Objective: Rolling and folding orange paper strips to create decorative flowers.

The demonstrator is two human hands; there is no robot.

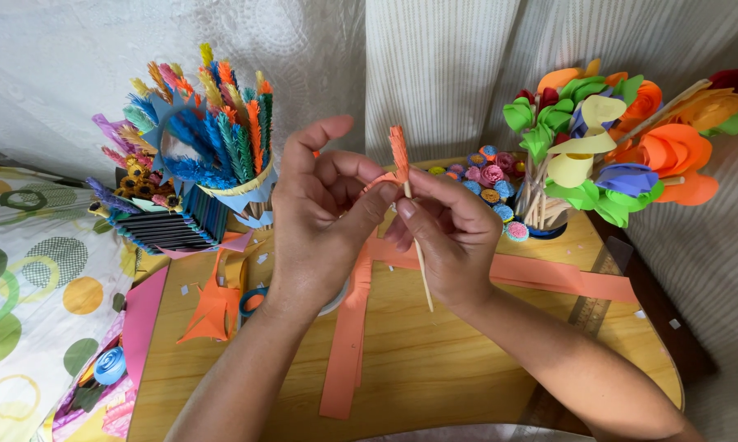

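My left hand [324, 213] and my right hand [447, 233] meet above a wooden board [451, 360]. Together they pinch a thin wooden stick [423, 274] with fringed orange paper [398, 153] wound around its upper end. The stick slants down past my right wrist. A long orange paper strip [346, 344] trails from my fingers down onto the board. A second orange strip [553, 278] lies flat across the board to the right.
At the back left a holder [209, 151] stands full of colourful fringed paper stems. Paper flowers [623, 139] on sticks fill a cup at the right. Orange paper scraps [209, 307], a tape roll [253, 299], a ruler [586, 315] and a pink sheet [144, 315] lie around.
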